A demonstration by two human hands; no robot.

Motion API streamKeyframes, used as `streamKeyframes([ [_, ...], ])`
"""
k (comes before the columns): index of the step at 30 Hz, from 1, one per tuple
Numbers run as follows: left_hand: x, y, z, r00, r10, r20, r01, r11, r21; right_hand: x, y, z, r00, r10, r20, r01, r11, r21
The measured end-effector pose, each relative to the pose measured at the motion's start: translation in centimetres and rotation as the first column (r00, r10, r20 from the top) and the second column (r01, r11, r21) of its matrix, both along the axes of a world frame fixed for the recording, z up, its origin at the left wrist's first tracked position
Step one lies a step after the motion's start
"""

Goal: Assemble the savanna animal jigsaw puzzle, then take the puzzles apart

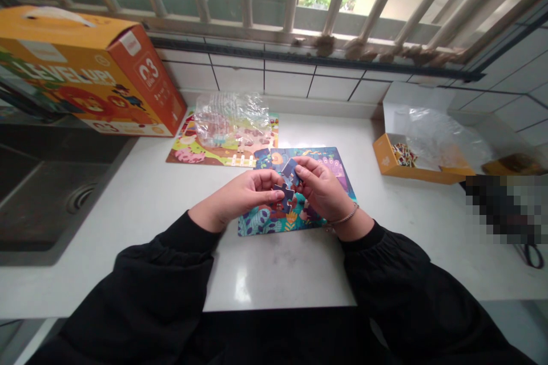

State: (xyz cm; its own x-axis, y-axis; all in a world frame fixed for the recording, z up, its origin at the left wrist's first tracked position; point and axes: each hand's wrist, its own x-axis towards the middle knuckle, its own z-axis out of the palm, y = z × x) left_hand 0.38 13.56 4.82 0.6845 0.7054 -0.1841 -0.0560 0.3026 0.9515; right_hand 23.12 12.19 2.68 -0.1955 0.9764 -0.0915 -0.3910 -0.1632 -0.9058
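A colourful jigsaw puzzle (331, 162) lies flat on the white counter (162, 194) in front of me. Both my hands hover just above its middle. My left hand (240, 197) is closed, pinching a dark blue puzzle piece (283, 194) between thumb and fingers. My right hand (321, 185), with a bracelet on the wrist, is closed on another blue puzzle piece (291, 170) held a little higher. The two pieces nearly touch. My hands hide the centre of the puzzle.
A second puzzle picture (192, 154) lies farther back under a crumpled clear plastic bag (233, 117). An orange puzzle box (85, 74) stands at the back left beside a sink (51, 194). An open yellow tray (387, 162) with loose pieces and plastic sits at the right.
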Motion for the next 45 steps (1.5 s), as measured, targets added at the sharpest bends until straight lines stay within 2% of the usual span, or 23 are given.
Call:
streamKeyframes([
  [17, 0.0, 0.1, -0.4, 0.999, 0.04, 0.031, -0.041, 0.998, 0.052, 0.1, 0.1, -0.4, 0.998, -0.029, 0.062, 0.025, 0.998, 0.057],
  [25, 0.1, 0.0, 0.1, 0.999, 0.042, 0.01, -0.043, 0.996, 0.075, 0.0, 0.1, -0.3, 0.997, -0.022, 0.075, 0.018, 0.998, 0.058],
  [31, 0.2, 0.3, -0.7, 1.0, 0.025, -0.007, -0.024, 0.996, 0.087, 0.0, 0.2, -0.4, 0.997, -0.022, 0.075, 0.017, 0.998, 0.068],
  [34, 0.4, 0.6, -1.3, 0.997, 0.075, -0.031, -0.072, 0.993, 0.089, 0.2, 0.2, -0.5, 0.99, -0.008, 0.14, -0.006, 0.995, 0.102],
  [37, 0.4, 0.8, -1.6, 0.983, 0.182, -0.01, -0.18, 0.979, 0.094, 0.4, 0.0, -0.5, 0.968, 0.0, 0.252, -0.041, 0.987, 0.156],
  [39, 0.4, 0.9, -1.7, 0.971, 0.237, 0.003, -0.236, 0.963, 0.128, 0.4, 0.0, -0.4, 0.942, -0.011, 0.334, -0.064, 0.975, 0.211],
  [42, 0.5, 1.0, -1.8, 0.969, 0.249, -0.006, -0.243, 0.952, 0.186, 0.4, -0.1, -0.5, 0.886, -0.057, 0.459, -0.09, 0.952, 0.292],
  [45, 0.6, 1.0, -2.0, 0.953, 0.302, -0.009, -0.289, 0.918, 0.272, 0.3, 0.0, -0.7, 0.835, -0.092, 0.542, -0.102, 0.943, 0.318],
])
